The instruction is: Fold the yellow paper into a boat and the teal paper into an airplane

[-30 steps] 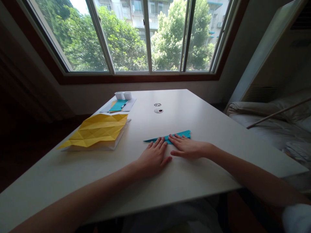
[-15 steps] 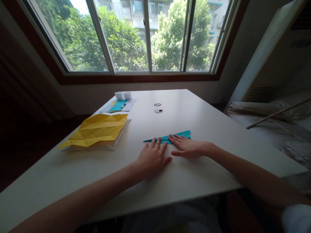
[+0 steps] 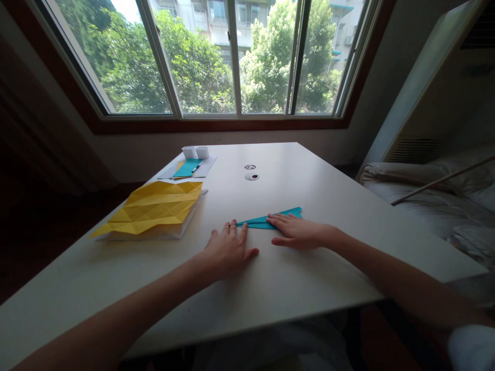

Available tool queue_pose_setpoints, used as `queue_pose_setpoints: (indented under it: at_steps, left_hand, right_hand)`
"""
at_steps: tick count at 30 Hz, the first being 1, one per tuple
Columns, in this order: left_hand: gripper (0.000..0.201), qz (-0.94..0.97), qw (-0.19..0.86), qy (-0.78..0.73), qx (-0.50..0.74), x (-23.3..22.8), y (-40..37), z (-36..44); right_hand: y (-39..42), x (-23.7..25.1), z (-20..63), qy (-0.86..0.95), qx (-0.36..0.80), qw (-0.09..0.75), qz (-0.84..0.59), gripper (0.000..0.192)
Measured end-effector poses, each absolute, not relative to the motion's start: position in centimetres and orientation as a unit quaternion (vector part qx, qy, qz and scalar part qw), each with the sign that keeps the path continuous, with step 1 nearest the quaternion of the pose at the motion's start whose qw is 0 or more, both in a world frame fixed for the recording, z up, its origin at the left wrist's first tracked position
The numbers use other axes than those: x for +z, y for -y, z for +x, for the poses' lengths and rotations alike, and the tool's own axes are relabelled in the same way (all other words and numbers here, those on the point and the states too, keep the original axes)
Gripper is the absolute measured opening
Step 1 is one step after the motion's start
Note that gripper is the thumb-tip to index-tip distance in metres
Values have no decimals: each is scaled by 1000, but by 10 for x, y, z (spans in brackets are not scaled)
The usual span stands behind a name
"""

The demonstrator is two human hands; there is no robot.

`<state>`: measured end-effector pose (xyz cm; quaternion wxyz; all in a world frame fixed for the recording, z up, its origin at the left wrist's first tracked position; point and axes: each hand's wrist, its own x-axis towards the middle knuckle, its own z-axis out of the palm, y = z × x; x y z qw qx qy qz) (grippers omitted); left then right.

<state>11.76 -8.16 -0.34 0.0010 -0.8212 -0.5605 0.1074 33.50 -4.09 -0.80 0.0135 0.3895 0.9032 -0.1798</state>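
On the table [image 3: 328,196], folded teal paper [image 3: 266,220] (long, narrow) points left.

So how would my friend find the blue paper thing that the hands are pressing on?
Start at the big white table under the window. Near its middle, both flat hands press a long, thin, teal folded paper strip: the left hand at its pointed end, the right hand at its wider end. Unlike the wide crumpled yellow paper sheet on the left, it is narrow and pointed like a dart.

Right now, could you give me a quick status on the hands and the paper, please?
Left hand flat, fingertips at teal folded paper tip. Right hand pressing its middle. Yellow creased sheet apart, well left.
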Motion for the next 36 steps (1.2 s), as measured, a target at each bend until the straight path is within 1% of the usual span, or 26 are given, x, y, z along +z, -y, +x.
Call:
queue_pose_setpoints:
  at_steps: [3,5,8,13,17,21,25,30,32,34,36]
  left_hand:
    - [72,-824,12,556,109,-3,83,118]
    - [73,-822,14,557,115,-2,83,118]
    - [72,-817,22,562,123,-2,83,119]
    - [73,-813,27,568,128,-6,83,118]
    - [72,-819,27,562,115,-5,81,115]
    - [58,-844,37,531,64,2,70,106]
    - [47,-858,27,513,-9,5,51,94]
    - [44,-884,13,459,-84,-4,32,83]
    - [37,-901,37,418,-109,-8,28,80]
    - [26,-910,74,386,-127,-10,24,79]
    - [23,-912,108,370,-140,-9,22,77]
  right_hand:
    - [39,-13,330,-909,-131,-25,394,74]
    - [39,-19,327,-910,-123,-27,395,77]
    - [37,-25,328,-902,-146,-6,405,83]
    - [31,-17,343,-850,-180,47,493,93]
    - [27,-10,350,-827,-178,78,528,94]
    - [25,-11,351,-831,-172,73,525,92]
    - [19,-15,352,-839,-155,48,519,88]
    - [8,-21,356,-868,-133,0,478,81]
    - [4,-23,358,-879,-130,-17,458,79]
    - [0,-23,361,-883,-134,-26,448,82]
    - [-2,-22,364,-885,-142,-28,443,86]
